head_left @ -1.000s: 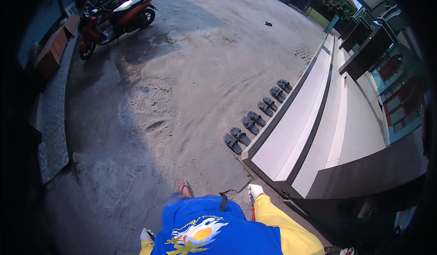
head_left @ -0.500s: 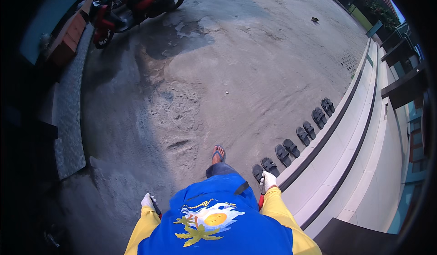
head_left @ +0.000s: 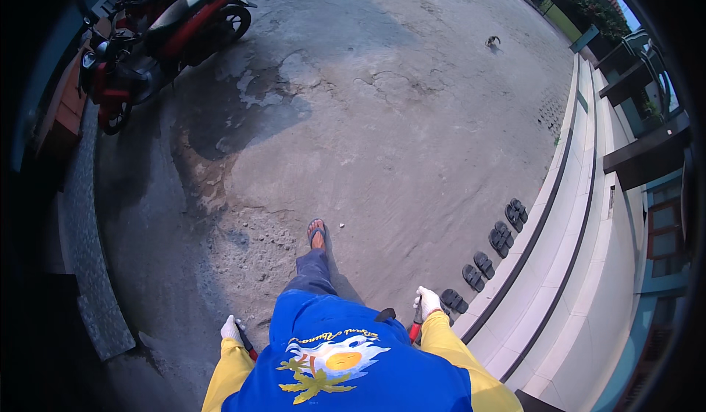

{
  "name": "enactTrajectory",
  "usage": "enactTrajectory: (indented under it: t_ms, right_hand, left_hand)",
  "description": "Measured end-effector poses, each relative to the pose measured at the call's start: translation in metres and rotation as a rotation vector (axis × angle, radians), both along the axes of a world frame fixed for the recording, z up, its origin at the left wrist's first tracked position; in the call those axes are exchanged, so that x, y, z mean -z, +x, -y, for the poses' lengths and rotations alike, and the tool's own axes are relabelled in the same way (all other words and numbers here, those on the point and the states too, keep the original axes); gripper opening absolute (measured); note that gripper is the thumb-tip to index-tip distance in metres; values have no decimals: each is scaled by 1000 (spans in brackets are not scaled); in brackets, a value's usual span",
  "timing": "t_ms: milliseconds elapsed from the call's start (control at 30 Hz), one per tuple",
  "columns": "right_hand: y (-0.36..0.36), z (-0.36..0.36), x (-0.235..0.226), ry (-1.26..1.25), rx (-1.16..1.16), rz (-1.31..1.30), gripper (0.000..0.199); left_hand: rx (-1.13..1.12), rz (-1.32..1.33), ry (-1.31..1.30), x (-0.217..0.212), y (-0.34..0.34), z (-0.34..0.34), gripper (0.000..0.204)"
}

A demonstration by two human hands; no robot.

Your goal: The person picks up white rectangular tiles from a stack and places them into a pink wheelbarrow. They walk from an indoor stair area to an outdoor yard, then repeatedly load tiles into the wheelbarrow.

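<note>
In the head view, my gloved left hand [head_left: 232, 329] and right hand [head_left: 429, 303] grasp a red-and-dark left handle [head_left: 253, 354] and right handle [head_left: 415, 331] beside my shirt [head_left: 419, 382]. Black sandals [head_left: 473, 278] line the tiled step [head_left: 540, 265] on my right; open concrete [head_left: 382, 155] spreads ahead, past the red scooter [head_left: 184, 33]

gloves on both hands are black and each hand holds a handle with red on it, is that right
Only the colour is wrong: the head view shows white gloves, not black. The left hand and the right hand each hold a handle with red on it.
</note>
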State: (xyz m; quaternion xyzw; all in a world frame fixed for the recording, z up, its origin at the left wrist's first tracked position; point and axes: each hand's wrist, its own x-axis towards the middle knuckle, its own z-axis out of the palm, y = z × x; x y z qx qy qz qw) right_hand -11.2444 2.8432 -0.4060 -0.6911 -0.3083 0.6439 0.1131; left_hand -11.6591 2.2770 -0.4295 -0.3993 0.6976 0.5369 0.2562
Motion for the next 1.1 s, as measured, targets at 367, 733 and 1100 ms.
enactTrajectory:
  t_ms: [367,733,1100]
  right_hand:
    - [-199,-258,-38,-17,109,146,23]
    - [-483,-554,7,-160,47,119,24]
    - [-710,-840,14,-135,88,79,20]
  left_hand:
    - [109,126,65,-26,-261,-307,38]
    - [88,96,-106,-24,-520,-581,39]
    - [60,101,-33,-27,-771,-897,35]
